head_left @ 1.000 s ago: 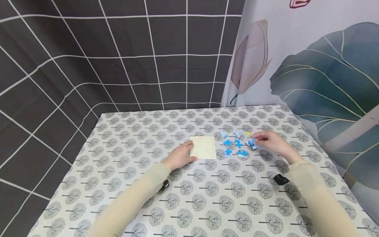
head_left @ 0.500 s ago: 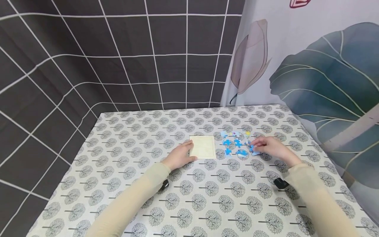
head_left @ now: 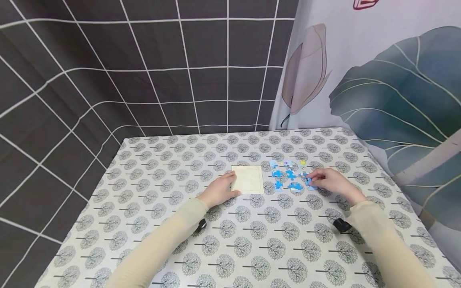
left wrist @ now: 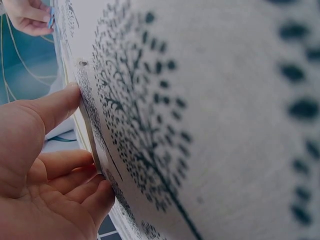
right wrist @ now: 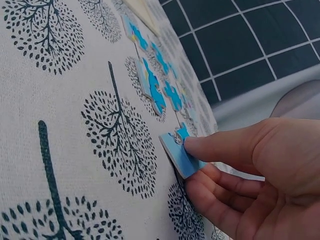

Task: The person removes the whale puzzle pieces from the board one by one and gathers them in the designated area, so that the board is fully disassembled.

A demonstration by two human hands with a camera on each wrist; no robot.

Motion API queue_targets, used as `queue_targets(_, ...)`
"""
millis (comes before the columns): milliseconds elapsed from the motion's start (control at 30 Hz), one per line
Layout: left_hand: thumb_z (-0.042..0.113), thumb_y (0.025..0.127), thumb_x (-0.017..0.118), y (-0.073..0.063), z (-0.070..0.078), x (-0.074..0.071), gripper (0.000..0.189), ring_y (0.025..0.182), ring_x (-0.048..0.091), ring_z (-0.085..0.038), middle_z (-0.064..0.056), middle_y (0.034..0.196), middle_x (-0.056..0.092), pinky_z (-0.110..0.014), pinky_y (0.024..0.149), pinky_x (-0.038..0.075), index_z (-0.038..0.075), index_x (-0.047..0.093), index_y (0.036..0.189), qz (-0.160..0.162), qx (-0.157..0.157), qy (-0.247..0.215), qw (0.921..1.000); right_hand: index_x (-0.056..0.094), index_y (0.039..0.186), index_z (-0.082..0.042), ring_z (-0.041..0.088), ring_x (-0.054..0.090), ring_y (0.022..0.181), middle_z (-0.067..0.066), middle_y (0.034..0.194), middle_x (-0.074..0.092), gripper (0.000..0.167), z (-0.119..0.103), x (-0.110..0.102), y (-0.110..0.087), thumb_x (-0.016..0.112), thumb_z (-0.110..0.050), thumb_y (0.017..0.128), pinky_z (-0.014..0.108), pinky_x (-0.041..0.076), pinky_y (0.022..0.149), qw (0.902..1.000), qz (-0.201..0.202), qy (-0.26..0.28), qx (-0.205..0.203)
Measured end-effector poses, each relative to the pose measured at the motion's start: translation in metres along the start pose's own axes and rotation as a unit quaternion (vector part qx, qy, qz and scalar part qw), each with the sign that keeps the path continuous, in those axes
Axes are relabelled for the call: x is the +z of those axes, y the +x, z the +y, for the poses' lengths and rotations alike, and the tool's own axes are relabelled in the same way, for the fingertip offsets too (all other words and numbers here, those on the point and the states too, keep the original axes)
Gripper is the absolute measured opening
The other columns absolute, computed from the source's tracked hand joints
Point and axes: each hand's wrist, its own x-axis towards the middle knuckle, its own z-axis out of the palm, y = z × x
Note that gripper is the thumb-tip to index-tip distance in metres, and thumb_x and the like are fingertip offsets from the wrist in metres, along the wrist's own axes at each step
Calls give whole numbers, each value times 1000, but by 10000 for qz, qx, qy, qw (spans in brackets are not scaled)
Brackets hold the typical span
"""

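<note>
A square pale wooden puzzle tray (head_left: 247,180) lies on the table with a raised rim around its bare inside. My left hand (head_left: 218,189) holds it by the left side, thumb at the near corner and fingers along the rim. At the right of a loose group of blue puzzle pieces (head_left: 290,174), my right hand (head_left: 332,182) pinches one light-and-dark blue puzzle piece (right wrist: 180,155). In the right wrist view its thumb lies on top and its fingers curl below, with the piece tilted close over the cloth.
A tree-print cloth (head_left: 230,256) covers the table. Several pieces lie between the tray and my right hand, among them one with a yellow sun (head_left: 303,163). A dark gridded curtain (head_left: 205,80) hangs behind, and a floral curtain (head_left: 396,92) on the right.
My right hand has come slightly nearer with the blue puzzle piece between its fingers, away from the sun piece. My left hand stays at the tray.
</note>
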Motion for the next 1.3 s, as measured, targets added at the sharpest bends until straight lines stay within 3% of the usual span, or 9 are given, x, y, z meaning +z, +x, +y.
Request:
queue_targets(200, 39, 94, 70, 0, 1, -1, 74, 148, 31, -30, -14, 162, 30, -41, 123, 23, -1, 41, 150, -7, 6, 1, 10000, 65, 124, 5, 21, 63, 83, 7, 91, 68, 37, 0, 0, -1, 69, -15, 94, 31, 55, 73, 9995, -228, 197, -16)
queue_targets(633, 38, 94, 70, -2, -1, 1, 74, 148, 32, -30, -14, 162, 30, -42, 123, 23, -2, 42, 150, 30, 8, -41, 10000, 69, 114, 5, 18, 52, 74, 2, 83, 62, 30, -6, 7, 3, 71, -13, 91, 27, 47, 63, 9993, 20, -362, -78)
queue_targets(900, 38, 94, 70, -4, -1, -3, 74, 148, 32, -30, -14, 162, 30, -42, 123, 23, -1, 42, 150, 40, -21, -20, 10000, 70, 113, 4, 18, 52, 76, 2, 85, 62, 30, -5, 8, 7, 73, -14, 90, 29, 47, 65, 9986, 75, -503, -148)
queue_targets(1300, 40, 94, 69, -3, -4, -1, 75, 148, 31, -30, -14, 162, 29, -41, 123, 23, -1, 41, 151, 23, -12, -7, 10000, 69, 115, 4, 17, 51, 74, 3, 85, 60, 30, -3, 9, 6, 71, -13, 90, 26, 46, 62, 9998, 12, -197, 53)
